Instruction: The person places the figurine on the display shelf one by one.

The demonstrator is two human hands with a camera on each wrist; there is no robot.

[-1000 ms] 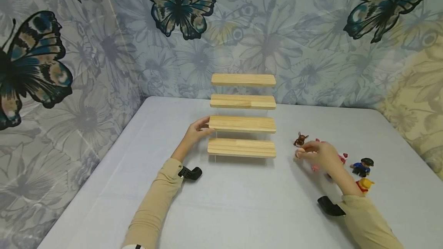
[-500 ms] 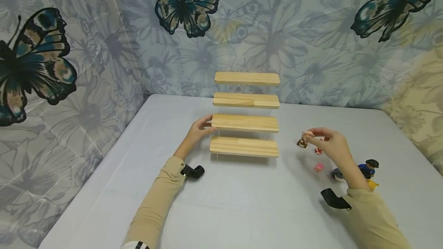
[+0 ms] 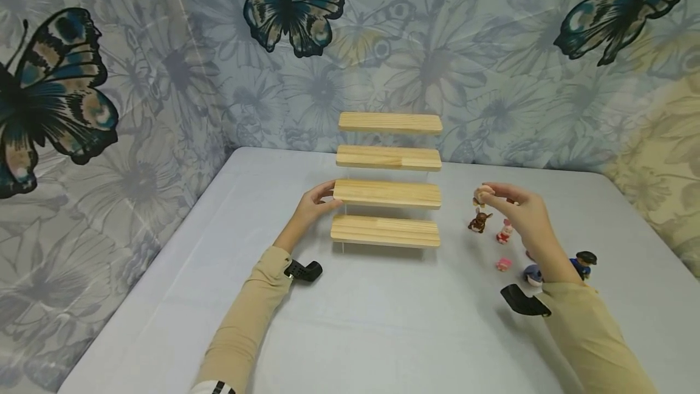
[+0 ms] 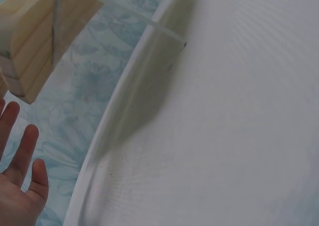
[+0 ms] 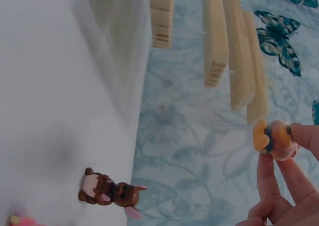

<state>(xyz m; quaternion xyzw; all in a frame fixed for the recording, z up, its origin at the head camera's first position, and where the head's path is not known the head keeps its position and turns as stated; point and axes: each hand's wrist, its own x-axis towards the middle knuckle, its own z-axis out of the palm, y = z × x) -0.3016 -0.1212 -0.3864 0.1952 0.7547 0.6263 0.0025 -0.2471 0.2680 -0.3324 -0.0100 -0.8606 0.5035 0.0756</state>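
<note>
A stepped display stand (image 3: 386, 193) of pale wooden shelves on clear supports stands on the white table. My left hand (image 3: 313, 204) holds the left end of its second-lowest shelf between thumb and fingers; in the left wrist view the other fingers (image 4: 24, 151) stretch out beside the wood. Right of the stand, my right hand (image 3: 519, 211) pinches a small toy figurine (image 5: 274, 139) with orange feet and a blue band, raised off the table. Beneath it a brown big-eared animal figurine (image 3: 479, 221) stands upright, with a pink-and-red figurine (image 3: 504, 231) beside it.
Nearer me on the right stand a small pink figurine (image 3: 503, 265), a blue-grey one (image 3: 532, 275) and a dark-capped one in blue (image 3: 584, 261); my right forearm partly hides this group. A butterfly-patterned backdrop (image 3: 426, 65) rises behind the table's far edge.
My right hand has lifted the figurine and carried it away from me, past the brown one. My left hand keeps its place at the shelf. The head view has shifted slightly.
</note>
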